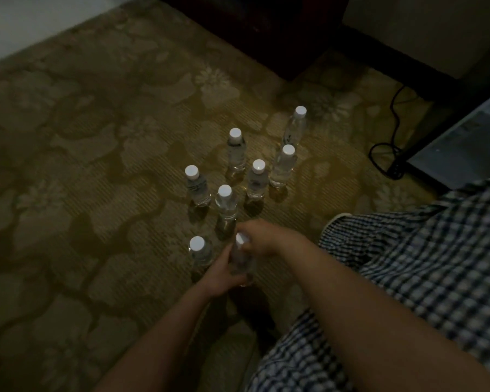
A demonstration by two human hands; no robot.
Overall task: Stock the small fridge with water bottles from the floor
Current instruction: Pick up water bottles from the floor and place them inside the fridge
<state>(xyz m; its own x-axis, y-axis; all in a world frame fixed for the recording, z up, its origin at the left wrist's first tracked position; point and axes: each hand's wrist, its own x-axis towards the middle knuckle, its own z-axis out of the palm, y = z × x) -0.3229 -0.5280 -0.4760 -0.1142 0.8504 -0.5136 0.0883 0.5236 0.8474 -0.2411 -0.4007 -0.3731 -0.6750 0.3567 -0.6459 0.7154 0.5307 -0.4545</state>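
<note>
Head view, dim room: a person grasps one water bottle (242, 263) at lower centre of the frame with both hands. The left hand (219, 277) is wrapped round its body and the right hand (262, 239) is closed over its neck, beside the white cap (240, 239). Whether its base touches the carpet (82, 165) cannot be told. Seven more bottles (236, 152) stand upright on the carpet in a loose cluster at centre frame, the nearest just beside the left hand. A pale grey panel (464, 142) at the right edge may be the fridge, judging by the black cable (388, 154) beside it; its inside is not shown. No bottle is seen stocked, so the job looks barely begun, with one bottle in hand and seven left on the floor. Dark marks on several labels are too blurred to read, and no brand can be made out. Checked cloth (408, 264) fills the lower right.
</note>
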